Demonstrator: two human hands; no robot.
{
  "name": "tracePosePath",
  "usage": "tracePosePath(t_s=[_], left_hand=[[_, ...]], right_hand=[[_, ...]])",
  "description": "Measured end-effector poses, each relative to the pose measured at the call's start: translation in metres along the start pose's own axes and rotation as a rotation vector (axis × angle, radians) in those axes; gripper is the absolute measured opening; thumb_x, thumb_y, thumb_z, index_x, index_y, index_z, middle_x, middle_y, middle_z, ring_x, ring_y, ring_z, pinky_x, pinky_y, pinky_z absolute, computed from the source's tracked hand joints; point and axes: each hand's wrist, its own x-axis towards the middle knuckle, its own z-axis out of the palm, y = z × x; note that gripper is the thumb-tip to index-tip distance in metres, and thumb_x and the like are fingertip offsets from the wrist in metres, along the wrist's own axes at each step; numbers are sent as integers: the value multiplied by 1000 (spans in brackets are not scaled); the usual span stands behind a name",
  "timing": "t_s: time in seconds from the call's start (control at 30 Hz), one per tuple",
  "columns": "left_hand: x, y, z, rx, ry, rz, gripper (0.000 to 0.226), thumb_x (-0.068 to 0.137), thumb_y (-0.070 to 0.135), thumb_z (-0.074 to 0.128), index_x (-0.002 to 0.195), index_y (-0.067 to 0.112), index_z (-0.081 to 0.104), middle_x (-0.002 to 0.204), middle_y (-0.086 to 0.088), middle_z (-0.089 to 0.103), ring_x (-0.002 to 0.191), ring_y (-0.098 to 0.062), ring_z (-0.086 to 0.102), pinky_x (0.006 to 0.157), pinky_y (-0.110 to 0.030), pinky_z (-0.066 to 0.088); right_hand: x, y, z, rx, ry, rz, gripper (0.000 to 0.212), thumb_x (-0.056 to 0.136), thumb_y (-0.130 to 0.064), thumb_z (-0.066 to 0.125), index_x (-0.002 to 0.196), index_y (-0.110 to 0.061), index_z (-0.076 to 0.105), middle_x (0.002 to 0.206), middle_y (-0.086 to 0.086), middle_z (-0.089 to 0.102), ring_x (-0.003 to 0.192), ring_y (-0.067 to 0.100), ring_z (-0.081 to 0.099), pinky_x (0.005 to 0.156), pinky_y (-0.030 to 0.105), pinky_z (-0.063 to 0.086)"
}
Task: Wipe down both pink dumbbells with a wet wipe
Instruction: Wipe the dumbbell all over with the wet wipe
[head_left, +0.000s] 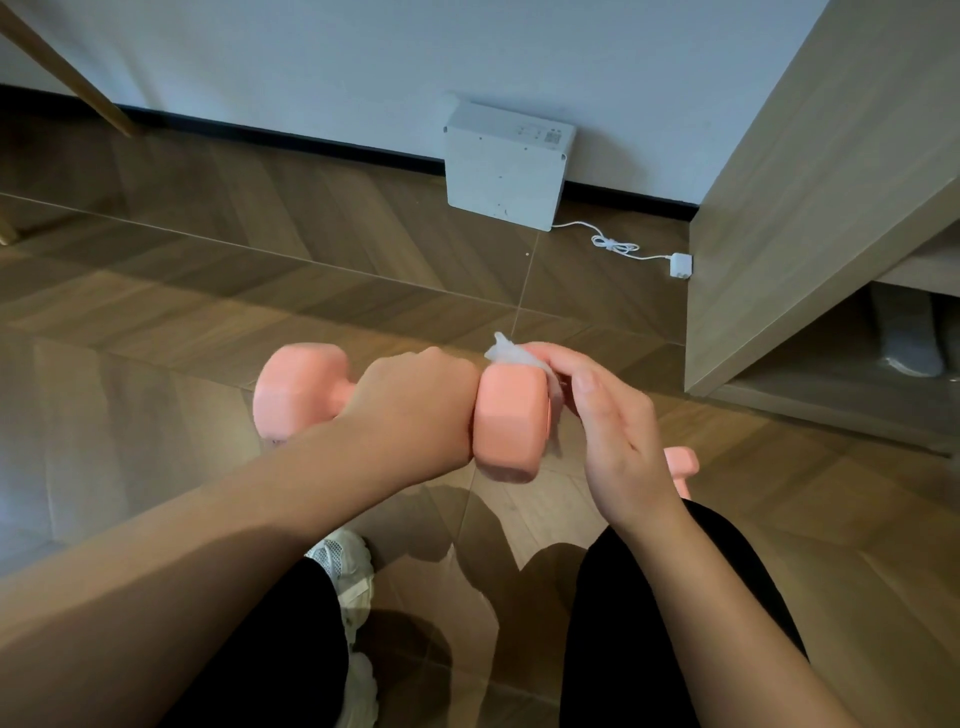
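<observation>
Inventory, head view, 1 moment.

1. Held dumbbell (511, 415): pink, flat-sided heads, level, axis running left-right, up in the air over the floor (208, 270), mid-scene. We see both heads; handle hidden by the grip.
2. Left hand (415, 395): back of hand up, fingers wrapped round the handle btwn the 2 heads. Forearm comes in from near left.
3. Wet wipe (506, 353): white, bunched, lying over the top edge and outer end face of the right head; 1 corner sticks up at the far side, a strip hangs down the end face.
4. Right hand (608, 415): just right of the right head, fingers holding the wipe against the head's end; thumb apart from the rest, nail showing.
5. 2nd dumbbell (680, 467): pink, mostly hidden behind the right wrist, near right. We can't tell whether it rests flat on the floor.
6. Legs: black trousers (649, 623), near edge; white shoe (348, 571) on the left foot.
7. White box (504, 166): far side, standing on the floor against the wall. White cable (613, 244) runs right from it to a white plug (680, 266) at the cabinet's edge.
8. Wooden cabinet (810, 208): right side, low open shelf w/ grey footwear (906, 338) inside, blurred.
9. Wooden leg (67, 67): far left, slanted.
</observation>
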Motion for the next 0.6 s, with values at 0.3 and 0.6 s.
tracePosePath(t_s=[0.3,0.6], left_hand=[[1,-8,-1,116,50,113,33,85,17,50,64,25,26,62,9,31,51,-11,30,43,-26,19],[4,-17,10,119,159,119,14,89,29,55,99,26,46,105,5,60,101,-22,58,74,-31,33]], right_hand=[[-9,-1,1,-121,-258,83,86,61,-39,90,132,-43,41,128,-27,47,122,4,48,89,15,47],[-7,8,21,25,31,441,81,51,-51,84,124,-44,50,112,-30,56,103,-12,53,67,10,52]])
